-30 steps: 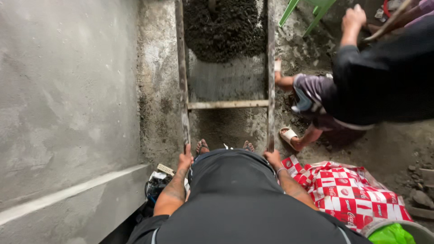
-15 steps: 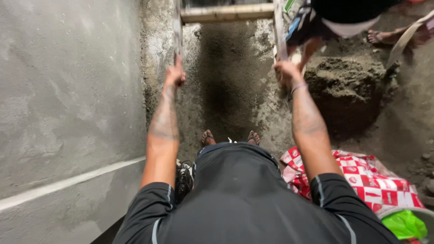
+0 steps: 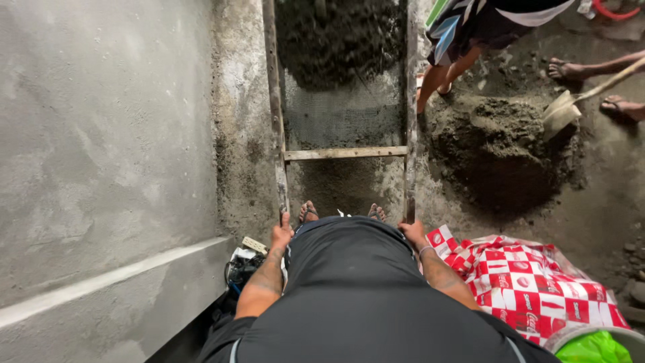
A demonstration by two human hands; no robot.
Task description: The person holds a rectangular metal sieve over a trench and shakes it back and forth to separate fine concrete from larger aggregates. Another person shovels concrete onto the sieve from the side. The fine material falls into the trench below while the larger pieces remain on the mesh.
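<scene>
Sieve frame [image 3: 344,153], wooden rails with wire mesh between them, runs away from me along the ground beside the grey concrete wall [image 3: 101,134]. My left hand [image 3: 281,235] is clamped on the near end of the left rail, and my right hand [image 3: 412,232] is clamped on the near end of the right rail, both low at my hips. My sandalled feet [image 3: 308,212] stand between the rails. A heap of dark sand [image 3: 339,37] lies on the far part of the mesh. To the right sits a second mound [image 3: 500,144], with a shovel blade [image 3: 561,111] touching its edge and another person's legs [image 3: 440,74] near it. A red-and-white checked sack [image 3: 537,282] lies by my right side.
</scene>
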